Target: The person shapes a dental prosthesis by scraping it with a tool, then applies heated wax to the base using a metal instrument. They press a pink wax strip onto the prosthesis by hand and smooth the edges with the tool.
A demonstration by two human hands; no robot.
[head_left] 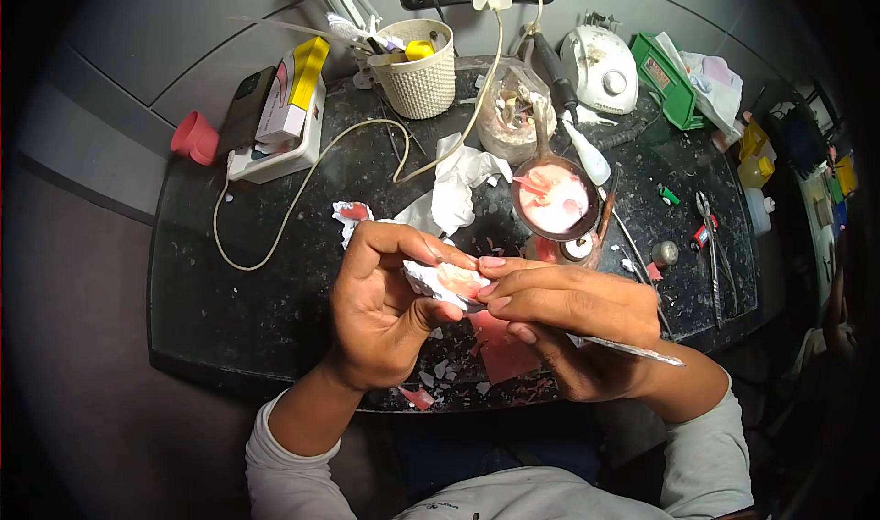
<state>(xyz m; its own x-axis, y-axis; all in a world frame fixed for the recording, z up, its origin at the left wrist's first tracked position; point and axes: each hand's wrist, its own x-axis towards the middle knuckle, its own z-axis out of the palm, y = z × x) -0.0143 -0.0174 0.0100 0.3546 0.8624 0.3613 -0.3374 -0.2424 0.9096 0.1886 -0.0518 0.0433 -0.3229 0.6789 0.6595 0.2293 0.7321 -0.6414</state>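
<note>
My left hand is closed around a small white plaster cast with pink wax on its face. It is held up above the near part of the table. My right hand presses its fingertips against the right edge of the cast. A thin metal hand tool lies in the same hand, its end sticking out to the right under the palm; its working tip is hidden. Beneath the hands lies a pink wax sheet. Close behind is a small pan holding melted wax and pink strips.
White crumpled paper and another plaster piece lie behind my hands. A cable loops across the black table. Farther back stand a woven basket, a plastic bag and a white control unit. Metal pliers rest at right.
</note>
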